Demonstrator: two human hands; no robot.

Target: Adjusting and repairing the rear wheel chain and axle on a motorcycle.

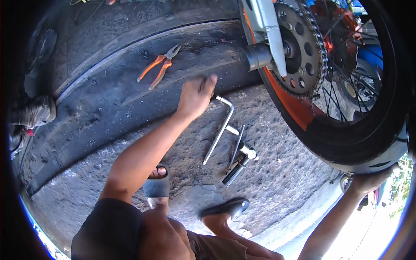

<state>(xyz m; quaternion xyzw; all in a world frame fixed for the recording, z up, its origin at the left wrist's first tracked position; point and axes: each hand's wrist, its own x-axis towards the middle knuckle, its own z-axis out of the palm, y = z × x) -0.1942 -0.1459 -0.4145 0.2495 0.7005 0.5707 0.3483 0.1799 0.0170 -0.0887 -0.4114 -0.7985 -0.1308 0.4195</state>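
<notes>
My left hand (196, 96) is raised over the kerb, its fingers curled closed; whatever may be inside them I cannot make out. Against the lower tread of a motorcycle wheel's black tyre (342, 147) my right hand (370, 181) is gripping, its fingers partly hidden. The wheel carries a drilled sprocket (299, 47) with a chain (320, 39). A dark cylinder (255, 56) sticks out beside the silver swingarm (268, 26). Just right of my left hand, a bent silver wrench (219, 138) lies on the ground, near a socket tool with a black grip (236, 171).
Orange-handled pliers (160, 67) lie on the dark ledge beyond my left hand. My sandalled feet, one in a grey sandal (157, 187) and one in a black sandal (232, 208), stand on rough concrete. A shoe (37, 112) is at the far left. Another motorcycle wheel (362, 89) shows behind the spokes.
</notes>
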